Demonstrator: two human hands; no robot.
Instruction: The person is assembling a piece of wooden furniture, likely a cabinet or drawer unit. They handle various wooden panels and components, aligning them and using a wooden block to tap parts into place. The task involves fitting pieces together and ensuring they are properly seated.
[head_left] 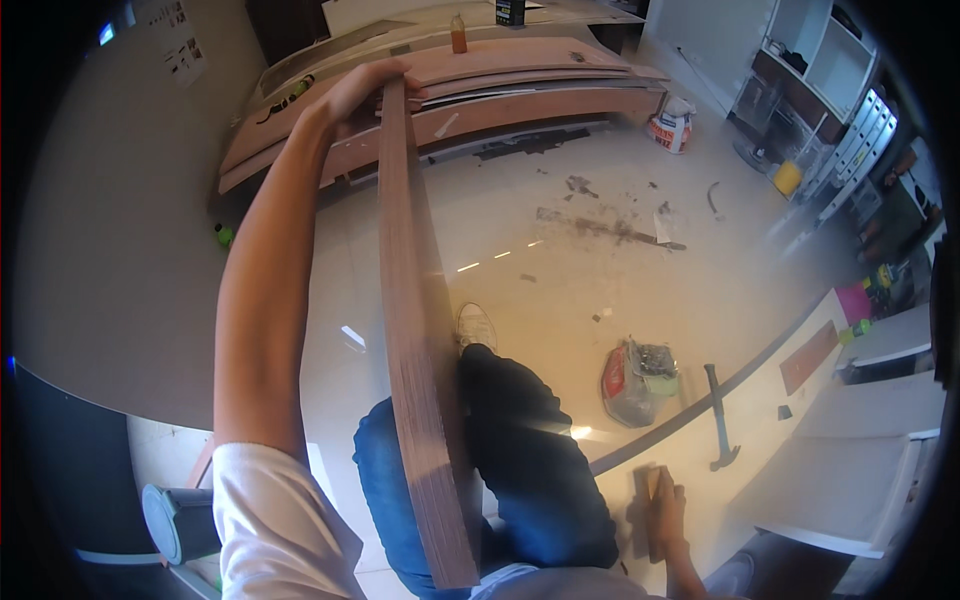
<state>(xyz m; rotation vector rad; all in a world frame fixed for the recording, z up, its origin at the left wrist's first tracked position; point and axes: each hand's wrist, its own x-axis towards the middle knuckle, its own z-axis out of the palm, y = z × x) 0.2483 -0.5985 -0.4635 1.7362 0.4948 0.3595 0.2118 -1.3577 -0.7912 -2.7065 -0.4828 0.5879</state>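
A long reddish-brown wooden board [410, 290] stands on edge, running from the stacked panels toward my lap, above my legs. My left hand [365, 90] is wrapped over its far end, with the arm stretched out. Low on the right, my right hand [672, 510] is closed around a small brownish block [653, 485], close to the floor beside my leg. The block looks like wood, but I cannot make out its exact kind. A claw hammer [719, 420] lies on the floor just beyond that hand.
Large wooden panels [500, 108] are stacked ahead, with an orange bottle [458, 36] on top. A plastic bag [630, 385] and scattered debris [610, 228] lie on the floor. A white sack [671, 128], a ladder [860, 140] and a green power tool [878, 282] are rightward.
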